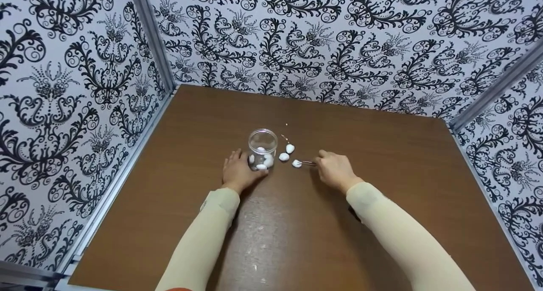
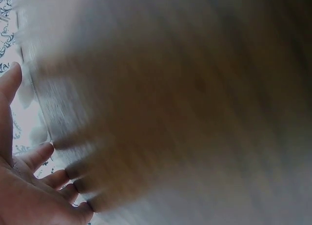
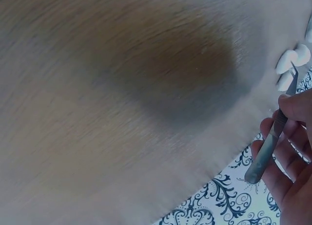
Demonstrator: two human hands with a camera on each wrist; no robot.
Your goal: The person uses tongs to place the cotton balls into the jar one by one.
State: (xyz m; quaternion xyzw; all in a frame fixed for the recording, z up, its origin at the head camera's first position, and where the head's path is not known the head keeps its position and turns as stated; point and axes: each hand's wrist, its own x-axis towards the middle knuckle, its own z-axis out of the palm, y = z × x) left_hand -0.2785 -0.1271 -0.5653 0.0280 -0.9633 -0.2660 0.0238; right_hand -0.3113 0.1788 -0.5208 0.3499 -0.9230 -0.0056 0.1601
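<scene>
A clear jar (image 1: 263,142) stands upright with several white cotton balls inside. My left hand (image 1: 239,170) holds it low on its left side, the thumb across the front of the base. In the left wrist view the left fingertips (image 2: 41,157) reach down to the table beside the jar. My right hand (image 1: 337,170) grips metal tweezers (image 3: 268,147) between thumb and fingers. The tweezers' tips are right at a cotton ball (image 1: 296,163) to the right of the jar. Two more cotton balls, one nearer the jar (image 1: 284,157) and one farther back (image 1: 290,148), lie close by.
The brown wooden table (image 1: 382,146) extends around both hands. Small white specks (image 1: 286,124) show behind the loose cotton balls. Patterned black-and-white walls (image 1: 297,40) with metal posts (image 1: 155,40) enclose the table at the back and sides.
</scene>
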